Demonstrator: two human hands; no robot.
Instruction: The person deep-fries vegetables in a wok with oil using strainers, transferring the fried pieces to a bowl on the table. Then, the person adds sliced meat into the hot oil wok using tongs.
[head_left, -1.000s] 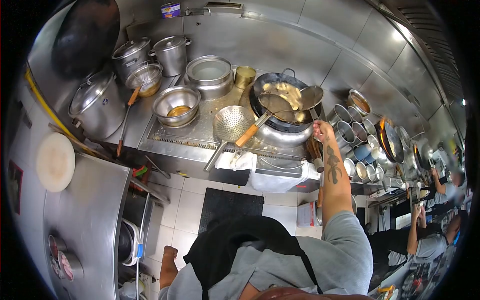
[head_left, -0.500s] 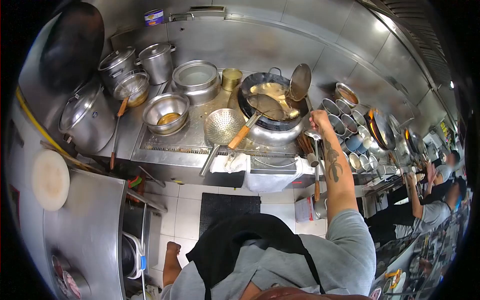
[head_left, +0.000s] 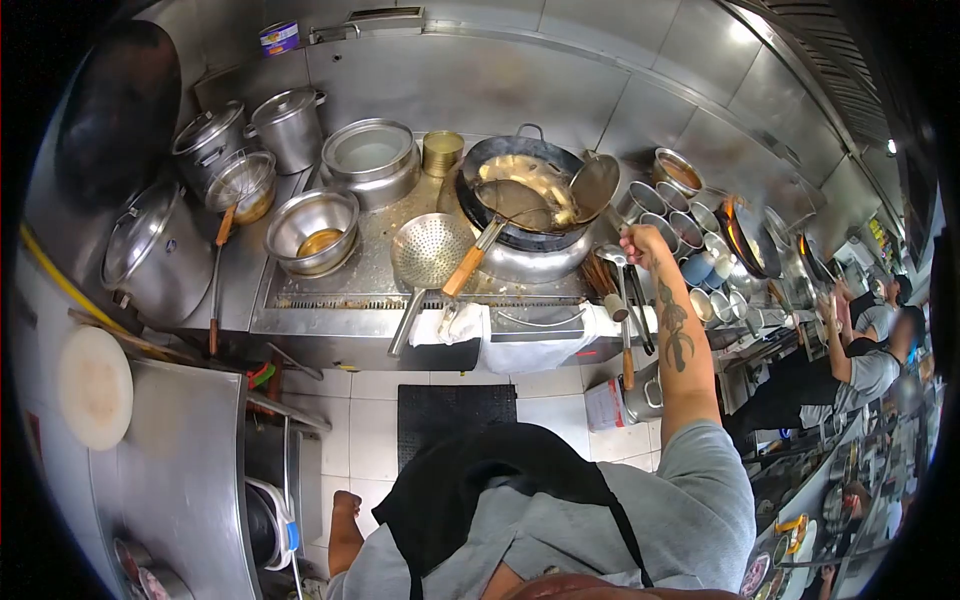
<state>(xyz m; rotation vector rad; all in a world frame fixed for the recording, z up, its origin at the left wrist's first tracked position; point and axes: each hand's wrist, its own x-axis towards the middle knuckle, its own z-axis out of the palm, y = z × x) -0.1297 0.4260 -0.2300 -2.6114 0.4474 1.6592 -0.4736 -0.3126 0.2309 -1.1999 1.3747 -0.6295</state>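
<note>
My right hand [head_left: 648, 245] is closed around what looks like the handle of a round metal skimmer [head_left: 595, 184], mostly hidden by the fingers. The skimmer's disc is tilted over the right rim of a dark wok [head_left: 487, 160]. Pale pieces [head_left: 520, 168] lie in liquid inside the wok. A wooden-handled strainer [head_left: 466, 271] rests across the wok's near rim, with a perforated ladle [head_left: 432, 250] to its left. Below my right hand, a wooden-handled ladle [head_left: 627, 365] hangs at the counter edge. Low beside my body, my left hand [head_left: 346, 502] is curled shut, apparently holding nothing.
A steel bowl [head_left: 290, 215], a wide pot [head_left: 350, 185] and lidded pots [head_left: 290, 135] stand left of the wok. Several metal canisters [head_left: 650, 230] are at the right. A side table [head_left: 185, 430] stands at the left. Other people [head_left: 870, 375] work farther right.
The skimmer's disc has come down and slightly right relative to the wok, and my right hand has shifted slightly right. The view has shifted a little. My left hand still hangs low.
</note>
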